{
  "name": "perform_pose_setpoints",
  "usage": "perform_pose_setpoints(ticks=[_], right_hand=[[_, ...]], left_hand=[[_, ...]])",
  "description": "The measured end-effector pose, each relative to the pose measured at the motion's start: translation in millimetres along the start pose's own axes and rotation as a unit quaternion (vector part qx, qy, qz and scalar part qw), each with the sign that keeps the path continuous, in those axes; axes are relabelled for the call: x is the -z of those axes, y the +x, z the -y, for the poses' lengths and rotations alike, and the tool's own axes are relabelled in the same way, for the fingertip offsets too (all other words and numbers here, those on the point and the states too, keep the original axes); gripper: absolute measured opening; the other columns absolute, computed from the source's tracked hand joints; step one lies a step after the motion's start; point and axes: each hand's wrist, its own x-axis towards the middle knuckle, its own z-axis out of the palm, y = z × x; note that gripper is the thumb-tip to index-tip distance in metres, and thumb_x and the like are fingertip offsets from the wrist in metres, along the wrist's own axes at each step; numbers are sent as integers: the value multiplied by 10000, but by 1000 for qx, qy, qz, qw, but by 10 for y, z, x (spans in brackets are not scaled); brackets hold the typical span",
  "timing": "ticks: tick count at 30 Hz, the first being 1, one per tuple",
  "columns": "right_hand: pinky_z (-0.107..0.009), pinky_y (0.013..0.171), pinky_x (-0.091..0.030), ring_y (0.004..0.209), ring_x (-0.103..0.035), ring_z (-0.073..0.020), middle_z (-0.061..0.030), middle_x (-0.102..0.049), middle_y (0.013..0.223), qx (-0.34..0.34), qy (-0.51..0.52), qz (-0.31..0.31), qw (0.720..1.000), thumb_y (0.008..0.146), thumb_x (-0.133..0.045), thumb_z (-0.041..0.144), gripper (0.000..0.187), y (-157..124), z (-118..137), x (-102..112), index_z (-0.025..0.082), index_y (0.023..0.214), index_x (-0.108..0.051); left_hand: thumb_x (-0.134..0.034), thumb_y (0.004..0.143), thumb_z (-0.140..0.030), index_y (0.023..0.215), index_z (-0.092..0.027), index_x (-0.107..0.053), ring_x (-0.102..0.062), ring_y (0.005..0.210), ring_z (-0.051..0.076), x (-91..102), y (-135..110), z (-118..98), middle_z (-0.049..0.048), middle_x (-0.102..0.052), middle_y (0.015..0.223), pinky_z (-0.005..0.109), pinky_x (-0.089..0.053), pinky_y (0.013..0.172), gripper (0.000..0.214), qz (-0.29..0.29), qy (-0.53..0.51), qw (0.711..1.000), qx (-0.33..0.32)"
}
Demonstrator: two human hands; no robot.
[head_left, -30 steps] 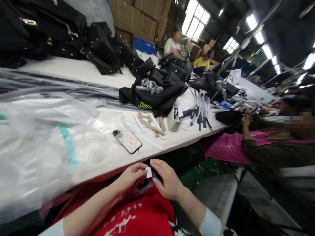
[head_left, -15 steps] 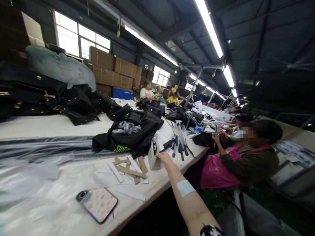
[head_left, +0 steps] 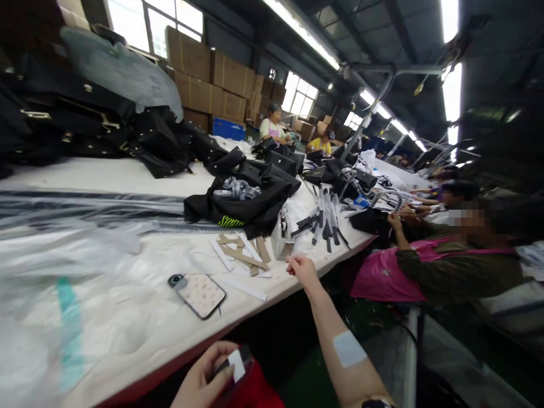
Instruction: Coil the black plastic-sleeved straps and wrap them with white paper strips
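My left hand (head_left: 208, 377) is low in the view, closed around a dark strip-like piece (head_left: 244, 354) with a white patch (head_left: 237, 364) on it. Red cloth (head_left: 257, 388) lies just beside that hand. My right hand (head_left: 302, 270) is at the table edge, its fingertips pinched together; what they hold, if anything, is too small to make out. Just beyond those fingertips stands a clear open container (head_left: 281, 241) with small dark things inside. Left of it lie brown and white card strips (head_left: 242, 254). A phone (head_left: 199, 294) in a patterned case rests nearer to me.
A black bag (head_left: 246, 207) with grey coils stands behind the card strips. Black strips (head_left: 327, 226) lie to its right. Black handbags (head_left: 106, 124) are heaped at far left, plastic sheeting (head_left: 110, 300) in front. A co-worker in a pink apron (head_left: 391, 275) sits at right.
My right hand has come away from the clear container towards me. My left hand has come into view holding the dark piece. The camera view has tilted down and shifted.
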Motion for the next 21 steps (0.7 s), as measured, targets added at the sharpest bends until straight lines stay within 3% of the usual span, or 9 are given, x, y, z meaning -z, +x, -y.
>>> perform_pose_setpoints(ticks=[3, 6, 9, 12, 21], right_hand=[[-232, 565, -449, 512, -537, -106, 11, -609, 556, 12, 61, 120, 991, 790, -593, 489, 348, -547, 159, -233, 151, 796, -674], [-234, 566, -433, 480, -507, -95, 16, -596, 513, 14, 122, 243, 962, 815, -614, 461, 324, -1097, 254, -504, 149, 761, -682], [-240, 578, -429, 461, -487, -89, 24, -588, 494, -15, 143, 301, 943, 823, -621, 462, 327, -1445, 229, -706, 152, 741, -684], [-233, 555, -413, 438, -468, -84, 32, -569, 471, -36, 146, 321, 935, 811, -632, 477, 341, -1553, 153, -828, 154, 709, -676], [-208, 492, -362, 392, -420, -69, 39, -546, 427, -81, 114, 333, 933, 764, -651, 551, 413, -1492, 60, -954, 152, 659, -659]], left_hand=[[-734, 671, -506, 950, -176, -606, -627, 811, 208, 3, -30, -141, 54, -686, 847, 300, -482, 758, 450, -35, 7, 999, -22], [-714, 701, -405, 974, -167, -580, -620, 839, 201, 5, -43, -266, 57, -682, 877, 305, -476, 791, 386, -87, 13, 995, -46], [-684, 723, -366, 980, -167, -566, -613, 856, 192, 17, -69, -327, 54, -677, 904, 302, -475, 812, 346, -128, 24, 989, -66], [-662, 743, -357, 1007, -168, -552, -614, 839, 185, 34, -112, -349, 50, -675, 894, 301, -476, 807, 343, -138, 24, 988, -68], [-663, 740, -402, 1020, -172, -561, -625, 847, 193, 48, -158, -383, 51, -677, 905, 305, -496, 792, 377, -151, 16, 987, -53]])
